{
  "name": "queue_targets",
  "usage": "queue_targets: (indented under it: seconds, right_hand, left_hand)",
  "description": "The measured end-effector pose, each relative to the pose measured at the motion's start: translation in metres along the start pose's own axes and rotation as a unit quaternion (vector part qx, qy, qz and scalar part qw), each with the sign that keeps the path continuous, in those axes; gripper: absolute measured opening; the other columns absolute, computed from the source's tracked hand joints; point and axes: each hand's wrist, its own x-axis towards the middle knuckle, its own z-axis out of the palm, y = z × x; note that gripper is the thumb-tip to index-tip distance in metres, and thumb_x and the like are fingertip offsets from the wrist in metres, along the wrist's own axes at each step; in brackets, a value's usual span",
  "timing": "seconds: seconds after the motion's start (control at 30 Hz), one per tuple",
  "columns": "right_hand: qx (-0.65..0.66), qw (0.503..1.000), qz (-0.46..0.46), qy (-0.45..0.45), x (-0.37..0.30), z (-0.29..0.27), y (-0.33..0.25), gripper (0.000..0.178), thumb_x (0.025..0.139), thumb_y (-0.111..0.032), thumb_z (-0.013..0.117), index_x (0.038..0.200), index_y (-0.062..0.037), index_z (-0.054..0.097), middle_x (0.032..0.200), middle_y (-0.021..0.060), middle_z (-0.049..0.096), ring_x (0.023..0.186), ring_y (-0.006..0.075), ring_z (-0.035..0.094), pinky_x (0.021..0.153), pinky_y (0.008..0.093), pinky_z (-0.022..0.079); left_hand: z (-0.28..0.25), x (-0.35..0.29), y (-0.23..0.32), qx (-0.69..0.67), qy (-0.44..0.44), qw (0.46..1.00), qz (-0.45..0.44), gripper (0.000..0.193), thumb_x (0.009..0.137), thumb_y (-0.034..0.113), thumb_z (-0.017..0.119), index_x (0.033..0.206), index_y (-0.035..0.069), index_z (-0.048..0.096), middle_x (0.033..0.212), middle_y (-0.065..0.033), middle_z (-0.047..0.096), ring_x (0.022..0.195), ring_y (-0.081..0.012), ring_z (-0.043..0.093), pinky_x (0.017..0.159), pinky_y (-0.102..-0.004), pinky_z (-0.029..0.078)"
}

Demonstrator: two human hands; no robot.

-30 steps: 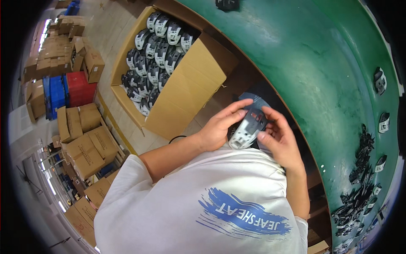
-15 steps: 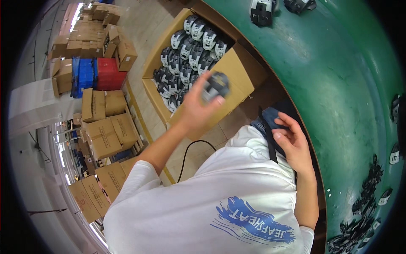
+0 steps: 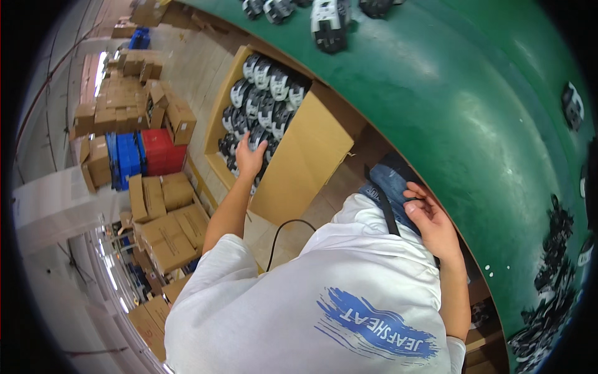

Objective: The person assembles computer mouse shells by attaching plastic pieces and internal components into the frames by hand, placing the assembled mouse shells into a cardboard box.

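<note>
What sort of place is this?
Likely a factory assembly or packing area: an open cardboard carton holding rows of black-and-white molded parts, a long green-topped workbench with similar-looking parts on it, and stacked cardboard boxes at left.

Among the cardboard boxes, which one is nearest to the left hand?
The open box beside the green table, packed with rows of black-and-white plastic parts. The left hand is over its opening; the other boxes stand farther away.

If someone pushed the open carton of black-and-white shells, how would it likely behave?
The carton would probably feel heavy, since many black-and-white shells are stacked inside. Those separate, curved shells might shift against one another. Being open-topped cardboard, the carton may also flex a little.
</note>
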Motion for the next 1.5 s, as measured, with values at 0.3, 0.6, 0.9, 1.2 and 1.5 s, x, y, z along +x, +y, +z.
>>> queue_targets:
  seconds: [0.3, 0.6, 0.9, 1.2, 1.5]
  right_hand:
    - [-0.205, 0.973, -0.083, -0.065, -0.043, -0.016, -0.016, 0.053, 0.104, -0.029, 0.069, 0.148, -0.0002, 0.057, 0.142, 0.0219, 0.064, 0.126, 0.0348, 0.066, 0.106, 0.0441, 0.053]
    - [-0.264, 0.930, -0.225, 0.125, -0.134, -0.074, -0.067, 0.046, 0.103, -0.025, 0.070, 0.144, -0.0062, 0.063, 0.127, 0.0165, 0.070, 0.111, 0.0329, 0.072, 0.095, 0.0420, 0.059]
    - [-0.178, 0.823, -0.266, 0.469, -0.153, -0.113, -0.038, 0.023, 0.101, -0.005, 0.070, 0.122, 0.0012, 0.073, 0.108, 0.0125, 0.074, 0.091, 0.0152, 0.074, 0.076, 0.0309, 0.062]
    - [-0.378, 0.586, -0.135, 0.704, -0.171, -0.159, -0.046, 0.030, 0.094, -0.024, 0.082, 0.121, -0.0128, 0.076, 0.090, 0.0058, 0.073, 0.062, 0.0198, 0.066, 0.059, 0.0346, 0.055]
    - [-0.416, 0.547, -0.148, 0.712, -0.171, -0.169, -0.052, 0.017, 0.097, -0.014, 0.077, 0.112, -0.0063, 0.078, 0.098, 0.0055, 0.077, 0.064, 0.0147, 0.064, 0.064, 0.0310, 0.054]
  left_hand:
    - [0.006, 0.014, 0.001, -0.048, 0.125, 0.991, 0.008, 0.065, 0.095, 0.031, 0.078, 0.144, -0.008, 0.059, 0.144, -0.0305, 0.061, 0.134, -0.0458, 0.056, 0.117, -0.0488, 0.042]
    - [-0.050, 0.000, 0.406, -0.449, 0.012, 0.801, 0.395, 0.045, 0.107, 0.009, 0.062, 0.149, -0.002, 0.052, 0.150, -0.0173, 0.058, 0.139, -0.0274, 0.056, 0.118, -0.0426, 0.043]
    - [0.031, -0.087, 0.767, -0.175, -0.063, 0.859, 0.477, 0.103, 0.087, 0.075, 0.067, 0.160, 0.006, 0.047, 0.160, -0.0266, 0.044, 0.148, -0.0448, 0.042, 0.120, -0.0510, 0.038]
    - [-0.002, -0.079, 0.722, -0.456, -0.365, 0.704, 0.404, 0.062, 0.101, 0.034, 0.064, 0.150, -0.004, 0.057, 0.134, -0.0163, 0.072, 0.121, -0.0264, 0.070, 0.109, -0.0383, 0.050]
    - [-0.053, -0.136, 0.542, -0.616, -0.729, 0.299, -0.018, 0.067, 0.104, 0.033, 0.040, 0.161, -0.002, 0.042, 0.160, -0.0282, 0.049, 0.135, -0.0458, 0.060, 0.112, -0.0559, 0.052]
